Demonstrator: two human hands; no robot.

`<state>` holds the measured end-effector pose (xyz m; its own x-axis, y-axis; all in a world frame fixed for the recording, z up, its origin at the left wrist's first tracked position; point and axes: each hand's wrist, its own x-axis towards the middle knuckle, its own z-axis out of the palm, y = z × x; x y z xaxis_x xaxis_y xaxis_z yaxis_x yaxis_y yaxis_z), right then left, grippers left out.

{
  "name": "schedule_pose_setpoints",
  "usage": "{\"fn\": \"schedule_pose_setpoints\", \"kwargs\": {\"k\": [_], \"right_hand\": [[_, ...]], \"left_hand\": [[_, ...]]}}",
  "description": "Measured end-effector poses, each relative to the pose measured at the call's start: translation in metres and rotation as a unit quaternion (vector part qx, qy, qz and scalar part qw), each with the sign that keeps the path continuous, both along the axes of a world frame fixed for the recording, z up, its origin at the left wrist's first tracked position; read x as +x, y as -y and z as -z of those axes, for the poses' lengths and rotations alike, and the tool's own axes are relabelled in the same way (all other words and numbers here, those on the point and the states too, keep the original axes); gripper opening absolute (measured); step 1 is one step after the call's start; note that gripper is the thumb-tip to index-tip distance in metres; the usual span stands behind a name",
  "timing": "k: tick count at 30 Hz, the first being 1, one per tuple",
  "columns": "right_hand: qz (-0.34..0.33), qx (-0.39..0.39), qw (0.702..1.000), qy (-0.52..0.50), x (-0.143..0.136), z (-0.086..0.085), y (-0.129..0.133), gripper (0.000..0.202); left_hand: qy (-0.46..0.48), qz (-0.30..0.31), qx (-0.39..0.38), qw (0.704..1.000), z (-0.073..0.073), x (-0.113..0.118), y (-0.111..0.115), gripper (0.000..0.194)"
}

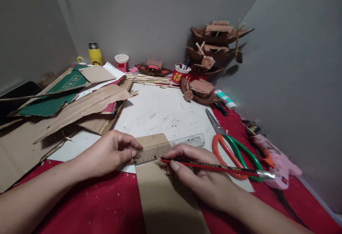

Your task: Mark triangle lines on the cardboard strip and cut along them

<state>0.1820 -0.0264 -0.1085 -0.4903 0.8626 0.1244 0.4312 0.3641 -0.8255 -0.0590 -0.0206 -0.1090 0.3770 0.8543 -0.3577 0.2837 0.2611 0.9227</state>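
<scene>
A craft corner between grey walls [146, 13]: cardboard [85, 111] heaps left of the fingers [129, 140], scissors [219, 130] and a glue gun [278, 162] lie to their right, model boats [201, 87], sticks [152, 79] and paper cups [122, 64] beyond them.

The scene is dimly lit. Shadows are cast on the plain grey right wall [291, 70] by brown model boats [219, 40]; the flat tan cardboard strip [161, 191] is darkened at its near end. Edges are stretched.
</scene>
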Motion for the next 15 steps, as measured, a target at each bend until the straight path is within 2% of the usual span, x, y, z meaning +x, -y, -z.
{"fn": "schedule_pose_setpoints", "kwargs": {"k": [9, 15], "right_hand": [[-0.021, -0.01, 0.999, 0.025, -0.005, 0.015, 0.004, 0.018], [-0.04, 0.041, 0.998, 0.008, -0.009, 0.024, 0.007, 0.016]], "left_hand": [[-0.003, 0.003, 0.004, 1.0, 0.004, -0.002, 0.001, 0.028], [-0.004, 0.004, 0.015, 1.0, 0.007, -0.002, 0.0, 0.027]]}}
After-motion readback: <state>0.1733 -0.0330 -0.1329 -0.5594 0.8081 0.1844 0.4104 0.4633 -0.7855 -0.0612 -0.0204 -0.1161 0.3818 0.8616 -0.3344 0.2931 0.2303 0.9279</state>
